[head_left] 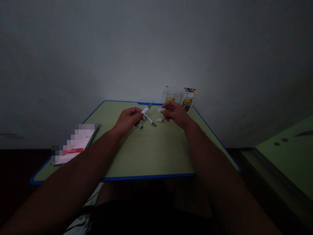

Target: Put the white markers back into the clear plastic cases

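Observation:
Closed around a white marker [145,110] is my left hand [128,120]; the marker's grey end and dark tip point up and to the right, uncapped. My right hand [175,113] pinches a small white marker cap [161,110], apart from that tip. Below the held marker lies another uncapped marker [149,120] on the table, its dark tip toward the lower right. A green-ended marker [141,126] shows partly under my left hand. Beside my right fingertips a loose white cap with a dark end [159,120] rests on the table.
The pale table [151,153] has a blue edge. At its back right stand a clear marker case [170,94] with a blue-ended marker and a fuller case of colourful markers [189,98]. A book or booklet [79,143], partly blurred out, lies at the left edge. A wall rises behind.

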### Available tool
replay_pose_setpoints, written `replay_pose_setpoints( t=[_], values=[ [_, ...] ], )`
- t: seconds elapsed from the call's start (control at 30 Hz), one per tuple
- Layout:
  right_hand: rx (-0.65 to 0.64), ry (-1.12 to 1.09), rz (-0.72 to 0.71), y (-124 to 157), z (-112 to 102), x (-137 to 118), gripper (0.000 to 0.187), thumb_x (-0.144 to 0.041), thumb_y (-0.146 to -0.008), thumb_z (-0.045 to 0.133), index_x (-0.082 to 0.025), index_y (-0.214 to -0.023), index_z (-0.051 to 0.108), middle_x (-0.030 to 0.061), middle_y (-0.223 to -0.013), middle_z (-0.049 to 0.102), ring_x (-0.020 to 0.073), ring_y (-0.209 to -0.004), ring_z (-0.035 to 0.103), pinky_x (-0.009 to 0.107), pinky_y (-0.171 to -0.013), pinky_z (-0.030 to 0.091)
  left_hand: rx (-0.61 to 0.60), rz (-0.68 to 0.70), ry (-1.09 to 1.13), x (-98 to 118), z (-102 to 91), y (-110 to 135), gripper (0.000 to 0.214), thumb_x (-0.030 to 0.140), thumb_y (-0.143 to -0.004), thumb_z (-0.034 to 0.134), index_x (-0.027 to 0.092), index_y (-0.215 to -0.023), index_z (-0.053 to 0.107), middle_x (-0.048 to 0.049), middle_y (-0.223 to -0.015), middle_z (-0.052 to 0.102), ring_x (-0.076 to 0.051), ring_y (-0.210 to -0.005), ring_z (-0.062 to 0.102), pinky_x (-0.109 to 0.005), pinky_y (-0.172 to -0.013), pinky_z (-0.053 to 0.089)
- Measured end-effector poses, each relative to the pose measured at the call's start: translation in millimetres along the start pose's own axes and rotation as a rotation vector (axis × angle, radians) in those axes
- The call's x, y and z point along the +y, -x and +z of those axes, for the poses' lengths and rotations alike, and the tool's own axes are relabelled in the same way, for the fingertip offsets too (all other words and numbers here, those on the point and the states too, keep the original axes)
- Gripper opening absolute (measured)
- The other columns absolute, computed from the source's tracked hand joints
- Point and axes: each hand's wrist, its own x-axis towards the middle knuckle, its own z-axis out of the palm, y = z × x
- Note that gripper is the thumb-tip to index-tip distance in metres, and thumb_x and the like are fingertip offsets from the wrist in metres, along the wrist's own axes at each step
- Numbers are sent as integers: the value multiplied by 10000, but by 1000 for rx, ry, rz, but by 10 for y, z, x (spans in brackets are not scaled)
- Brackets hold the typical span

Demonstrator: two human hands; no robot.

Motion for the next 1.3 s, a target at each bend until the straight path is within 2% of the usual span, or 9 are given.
replay_pose_setpoints(
  t=[0.37,0.87,1.03,1.17,1.3],
  values=[
    [-121,-256,-15,38,-32,-42,352,-326,-679,842,-206,-905,600,-50,-749,616,84,-595,592,203,-496,476,-12,3,-41,24,12,20,151,261,-715,671,140,-796,712,1,-619,610,-97,-494,488,-239,-474,385],
    [-95,-325,1,38,-66,-58,370,-356,-651,842,-203,-897,613,-53,-721,607,86,-577,570,216,-502,482,-2,-9,-58,31,19,20,135,229,-708,656,147,-795,719,-3,-605,594,-102,-501,488,-244,-485,387],
    [-41,-218,71,27,-30,-59,308,-334,-701,782,-170,-940,677,-34,-689,617,78,-551,541,217,-496,492,13,-2,-77,21,7,9,138,233,-705,660,144,-798,711,1,-596,596,-99,-487,479,-244,-476,374],
    [29,-34,92,3,35,-27,177,-326,-805,703,-163,-866,670,-42,-599,580,71,-490,513,209,-464,487,33,1,-69,-5,-2,-9,136,251,-713,660,143,-786,701,5,-581,585,-101,-487,482,-244,-473,375],
    [101,79,125,-15,103,-7,130,-288,-839,664,-167,-872,629,0,-651,663,93,-470,563,232,-452,500,68,-8,-52,-7,1,-14,126,257,-712,664,145,-767,685,10,-567,581,-100,-475,476,-242,-464,372]
  ],
)
